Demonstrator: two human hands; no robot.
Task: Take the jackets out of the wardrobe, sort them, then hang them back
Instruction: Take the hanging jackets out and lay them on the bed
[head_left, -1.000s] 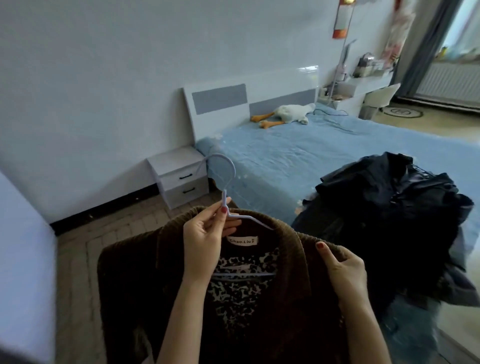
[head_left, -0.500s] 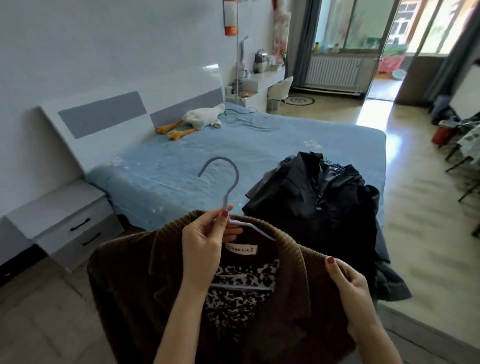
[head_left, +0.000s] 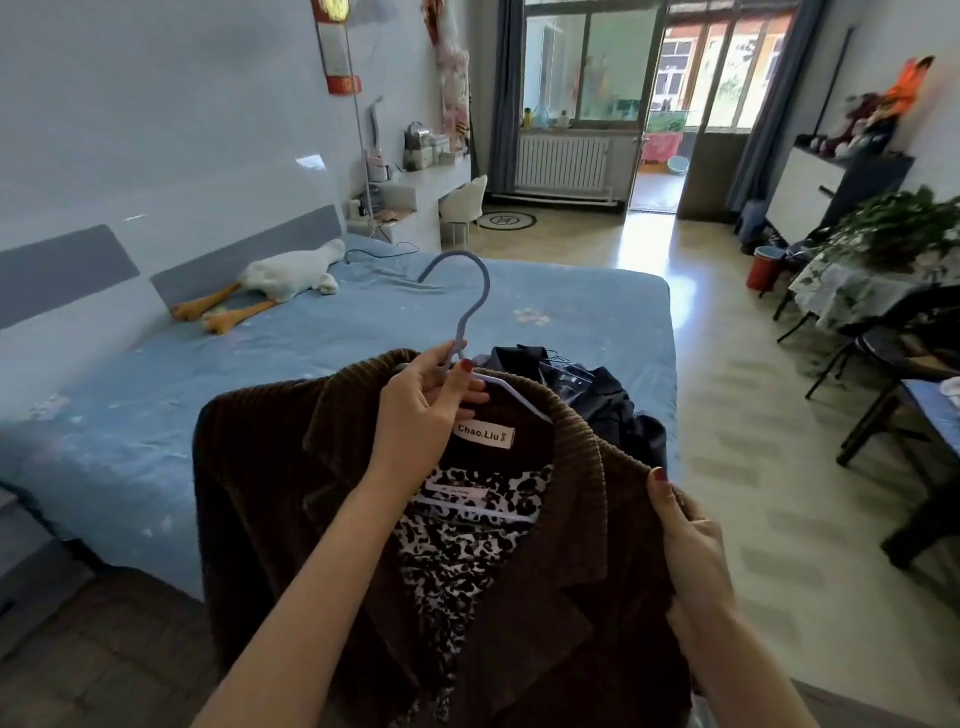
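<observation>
Corduroy fills the lower middle of my view: a brown jacket (head_left: 291, 499) with a leopard-print lining (head_left: 457, 561) hangs open-fronted on a pale blue hanger (head_left: 465, 306), held up in front of me over the foot of the bed. My left hand (head_left: 421, 415) comes up from six o'clock and pinches the hanger's neck just below the hook, thumb and fingers curled round it, right above the neck label reading "Chao.Liu". My right hand (head_left: 691, 551), at about four o'clock, grips the jacket's right shoulder, thumb on top of the cloth and fingers curled behind it. The hook stands upright and curls toward eleven o'clock, free of any rail. Just beyond the collar, toward one o'clock, a heap of dark jackets (head_left: 602, 395) lies on the blue bed (head_left: 571, 312), partly hidden by the brown one. Farther up the bed at ten o'clock a white stuffed goose (head_left: 285, 280) with orange legs lies against the headboard (head_left: 67, 270). Past that, at twelve o'clock, I see a white desk (head_left: 421, 187) with a pale chair (head_left: 465, 205) beside it, then a radiator (head_left: 561, 163) under the window. At two o'clock a doorway stands open to a bright room, and at three o'clock a table under a patterned cloth (head_left: 852, 291) carries a leafy plant (head_left: 904, 228), with a red bucket (head_left: 763, 267) on the floor near it.
</observation>
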